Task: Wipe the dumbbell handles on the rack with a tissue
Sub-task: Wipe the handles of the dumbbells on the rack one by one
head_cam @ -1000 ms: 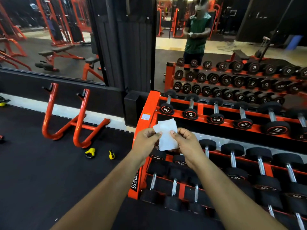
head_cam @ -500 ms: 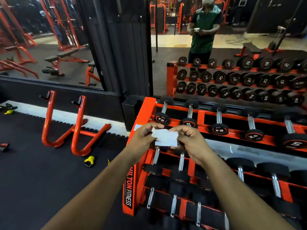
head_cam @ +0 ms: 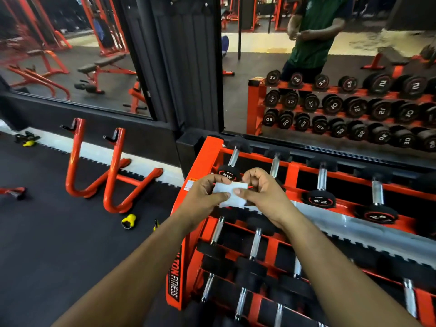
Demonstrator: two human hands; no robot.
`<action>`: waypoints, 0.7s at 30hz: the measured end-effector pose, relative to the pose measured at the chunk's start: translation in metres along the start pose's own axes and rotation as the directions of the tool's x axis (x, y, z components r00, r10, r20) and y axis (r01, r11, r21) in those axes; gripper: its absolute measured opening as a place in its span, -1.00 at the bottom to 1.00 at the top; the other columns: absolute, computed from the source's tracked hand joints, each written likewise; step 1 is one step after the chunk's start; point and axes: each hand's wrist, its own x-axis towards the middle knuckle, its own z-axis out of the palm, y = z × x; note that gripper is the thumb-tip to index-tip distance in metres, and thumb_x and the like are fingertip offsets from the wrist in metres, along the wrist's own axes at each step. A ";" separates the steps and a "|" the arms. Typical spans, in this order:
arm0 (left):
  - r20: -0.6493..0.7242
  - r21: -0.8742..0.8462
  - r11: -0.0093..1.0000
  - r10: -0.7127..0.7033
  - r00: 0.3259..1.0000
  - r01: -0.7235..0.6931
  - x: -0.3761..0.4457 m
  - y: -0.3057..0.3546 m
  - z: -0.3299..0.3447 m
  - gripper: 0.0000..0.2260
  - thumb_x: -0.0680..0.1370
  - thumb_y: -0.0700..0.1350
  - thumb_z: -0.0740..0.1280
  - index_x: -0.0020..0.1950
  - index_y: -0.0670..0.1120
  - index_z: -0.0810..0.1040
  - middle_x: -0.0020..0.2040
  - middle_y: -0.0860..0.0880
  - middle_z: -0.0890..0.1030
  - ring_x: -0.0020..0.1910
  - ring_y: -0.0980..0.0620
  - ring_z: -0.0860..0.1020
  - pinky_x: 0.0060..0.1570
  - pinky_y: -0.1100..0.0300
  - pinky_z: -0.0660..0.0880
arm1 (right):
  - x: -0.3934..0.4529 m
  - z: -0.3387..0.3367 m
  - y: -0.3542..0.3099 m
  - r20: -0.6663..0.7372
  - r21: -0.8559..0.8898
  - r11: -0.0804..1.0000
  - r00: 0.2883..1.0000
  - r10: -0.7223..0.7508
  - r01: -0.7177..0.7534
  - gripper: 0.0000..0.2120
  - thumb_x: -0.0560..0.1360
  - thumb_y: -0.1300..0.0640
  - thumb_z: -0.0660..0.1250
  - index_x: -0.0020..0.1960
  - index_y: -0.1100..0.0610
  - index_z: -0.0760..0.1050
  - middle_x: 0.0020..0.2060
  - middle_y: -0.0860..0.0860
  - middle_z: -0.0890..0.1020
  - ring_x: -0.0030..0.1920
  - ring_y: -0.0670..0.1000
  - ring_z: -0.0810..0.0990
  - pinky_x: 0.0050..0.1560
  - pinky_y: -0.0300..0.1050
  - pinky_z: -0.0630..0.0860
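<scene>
A folded white tissue [head_cam: 230, 194] is pinched between my left hand [head_cam: 204, 197] and my right hand [head_cam: 262, 192], both gripping its edges just above the left end of the orange dumbbell rack [head_cam: 200, 161]. Black dumbbells with chrome handles lie across the rack's tiers. The nearest top-tier dumbbell, marked 2.5 [head_cam: 232, 165], sits right behind my hands, its handle [head_cam: 233, 156] bare. Another chrome handle [head_cam: 274, 166] is just right of it. The tissue touches no handle.
A mirror behind the rack reflects the dumbbells and a person in a green shirt [head_cam: 311, 31]. An orange floor stand [head_cam: 111, 171] is on the left on black rubber flooring. A small yellow kettlebell [head_cam: 129, 221] lies near the rack's corner.
The tissue has gone from an open sheet to a folded strip between my hands. The view has moved closer to and lower over the rack's left end.
</scene>
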 end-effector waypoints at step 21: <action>0.067 -0.116 0.948 -0.291 0.954 0.297 0.178 -0.093 -0.080 -0.83 0.65 -0.08 0.36 0.19 -0.12 0.65 0.07 -0.12 0.70 -0.05 0.04 0.66 -0.18 0.04 0.65 | 0.150 0.038 0.058 -0.159 0.049 0.958 0.944 0.288 -0.284 -0.69 0.51 0.31 0.44 0.23 0.16 0.55 -0.11 0.14 0.72 -0.18 0.08 0.70 -0.11 -0.03 0.65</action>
